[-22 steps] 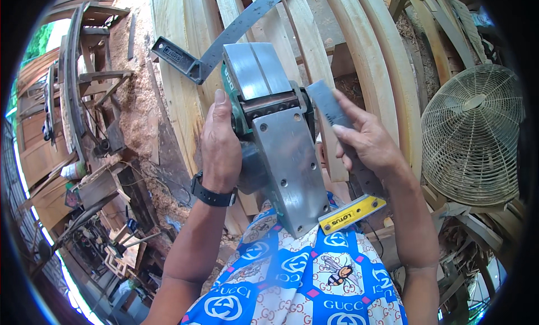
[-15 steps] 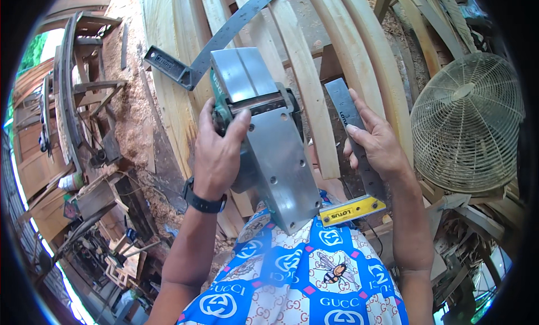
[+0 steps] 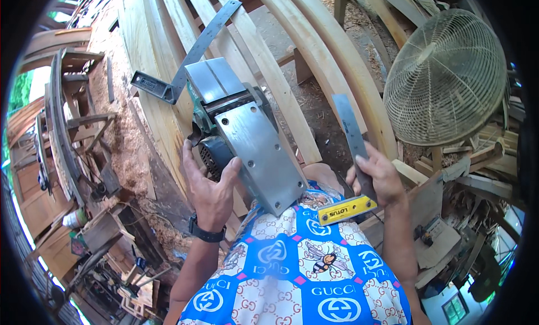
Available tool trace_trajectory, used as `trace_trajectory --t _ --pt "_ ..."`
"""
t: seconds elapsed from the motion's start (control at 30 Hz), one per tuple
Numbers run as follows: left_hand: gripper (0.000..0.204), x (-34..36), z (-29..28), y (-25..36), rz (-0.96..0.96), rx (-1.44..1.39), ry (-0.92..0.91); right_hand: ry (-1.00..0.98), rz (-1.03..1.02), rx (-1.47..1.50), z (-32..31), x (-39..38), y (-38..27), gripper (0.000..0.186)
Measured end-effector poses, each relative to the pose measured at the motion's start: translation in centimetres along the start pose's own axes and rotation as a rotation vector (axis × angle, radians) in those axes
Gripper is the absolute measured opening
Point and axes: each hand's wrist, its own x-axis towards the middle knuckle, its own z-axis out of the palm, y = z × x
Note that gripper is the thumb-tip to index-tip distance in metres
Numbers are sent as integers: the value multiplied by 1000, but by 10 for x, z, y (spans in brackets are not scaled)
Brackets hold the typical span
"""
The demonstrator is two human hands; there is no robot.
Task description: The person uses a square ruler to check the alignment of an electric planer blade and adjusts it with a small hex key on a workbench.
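Observation:
An electric planer (image 3: 258,153) lies upside down by my lap, its metal sole and blade slot facing up. My left hand (image 3: 210,193) grips its dark motor end, thumb against the sole's edge and fingers on the far side of the housing. My right hand (image 3: 382,173) is closed round the steel blade of a try square (image 3: 348,210). The square's yellow stock points back toward the planer's near end, over my patterned clothing. Beyond the planer, a second square (image 3: 154,88) with a dark stock rests across the boards.
Long curved wooden boards (image 3: 281,83) stretch away ahead of me. A round wire fan guard (image 3: 446,78) stands at the right. Wood shavings (image 3: 120,134) cover the ground at the left, beside timber frames (image 3: 84,123). Lumber scraps (image 3: 477,156) are piled at the right.
My left hand has slid from beside the blade slot back toward me, onto the motor end. My right hand has shifted down the square's blade nearer its stock. The view has also shifted.

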Motion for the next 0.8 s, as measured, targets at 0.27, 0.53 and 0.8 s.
trace_trajectory --t 0.27,0.53,0.8 --pt "80 41 4 -43 140 -239 -229 309 -191 833 -51 -97 157 36" --pt "83 54 9 -44 361 101 -72 706 -482 988 -79 -199 275 37" --pt "85 59 5 -40 343 124 -84 1441 35 1012 -178 -160 400 26"
